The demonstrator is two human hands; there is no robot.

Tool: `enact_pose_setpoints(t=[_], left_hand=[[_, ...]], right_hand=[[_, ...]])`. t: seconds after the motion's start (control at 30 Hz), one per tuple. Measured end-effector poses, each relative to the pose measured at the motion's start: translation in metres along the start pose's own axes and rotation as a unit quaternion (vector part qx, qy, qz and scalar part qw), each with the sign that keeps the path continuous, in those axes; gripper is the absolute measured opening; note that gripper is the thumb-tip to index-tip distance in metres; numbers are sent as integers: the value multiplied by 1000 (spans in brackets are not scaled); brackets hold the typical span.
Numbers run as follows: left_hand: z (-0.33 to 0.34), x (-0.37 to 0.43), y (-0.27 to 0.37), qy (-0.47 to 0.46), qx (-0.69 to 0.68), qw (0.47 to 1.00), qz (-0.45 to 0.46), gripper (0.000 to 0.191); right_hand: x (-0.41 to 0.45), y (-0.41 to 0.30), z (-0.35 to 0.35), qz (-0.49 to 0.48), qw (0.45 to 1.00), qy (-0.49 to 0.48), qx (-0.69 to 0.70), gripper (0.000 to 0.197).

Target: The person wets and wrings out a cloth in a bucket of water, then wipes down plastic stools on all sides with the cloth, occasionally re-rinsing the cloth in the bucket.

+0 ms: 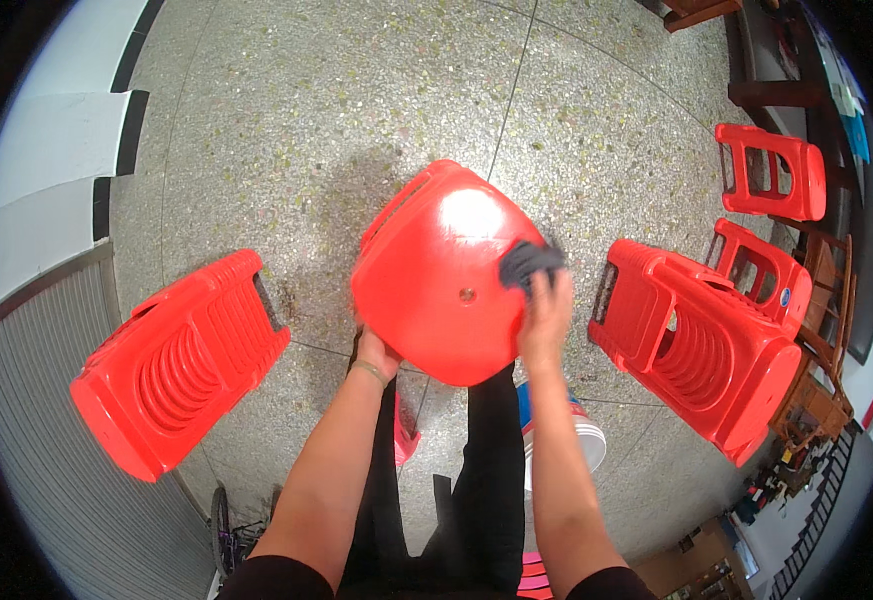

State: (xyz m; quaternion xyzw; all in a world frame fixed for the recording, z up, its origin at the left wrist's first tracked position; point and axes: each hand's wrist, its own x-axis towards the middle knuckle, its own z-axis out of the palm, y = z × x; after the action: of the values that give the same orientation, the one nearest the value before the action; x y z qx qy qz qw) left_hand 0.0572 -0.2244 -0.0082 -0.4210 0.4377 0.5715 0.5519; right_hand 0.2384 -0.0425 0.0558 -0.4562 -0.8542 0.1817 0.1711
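In front of me is a red plastic stool point(421, 277), its square seat with rounded corners turned up towards me and a small hole near its middle. My left hand point(378, 352) grips the stool's near left edge, with the fingers hidden beneath it. A dark grey cloth point(530, 264) lies bunched under the fingers of my right hand point(546, 319), pressed on the seat's right edge. That hand and the cloth are slightly blurred.
Stacked red stools stand to the left point(181, 367) and right point(699, 345). Single red stools point(774, 172) sit beyond the right stack, near wooden chairs point(826, 300). A bucket point(590, 442) is beside my right leg. A grey roller shutter point(68, 375) borders the left.
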Motion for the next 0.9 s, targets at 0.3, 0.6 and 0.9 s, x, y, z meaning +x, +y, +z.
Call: enact_pose_setpoints(t=[0.3,0.6,0.9], left_hand=[[8,1,3,73,76,993,54,54],[97,-28,-4,-134,113,982,63,61],[123,-32,-11,-120,81,987,66,58]], right_hand=[[-15,-38,-60,103,974,-92,179,25],[23,-82,-32,-214,956,-199,-23,36],[37,-73,-72,171,898,-76,398,35]])
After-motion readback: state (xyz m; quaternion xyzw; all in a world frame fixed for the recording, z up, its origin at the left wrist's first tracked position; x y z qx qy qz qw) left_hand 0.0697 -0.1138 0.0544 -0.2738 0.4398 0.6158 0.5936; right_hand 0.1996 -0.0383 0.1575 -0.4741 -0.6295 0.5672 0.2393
